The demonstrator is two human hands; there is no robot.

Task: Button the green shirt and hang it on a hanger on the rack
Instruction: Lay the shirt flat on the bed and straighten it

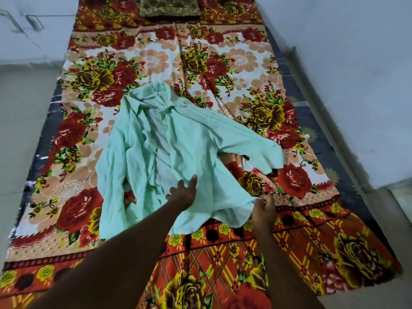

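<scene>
The pale green shirt lies face up and unbuttoned on the floral bedsheet, collar away from me, its front panels parted and its sleeves spread to both sides. My left hand rests on the lower front of the shirt with its fingers spread and thumb raised. My right hand pinches the shirt's bottom right hem corner. No hanger or rack is in view.
The red, yellow and peach floral bedsheet covers a low mattress. A dark olive pillow lies at the far end. Pale walls and floor surround the bed; a ledge runs along the right side.
</scene>
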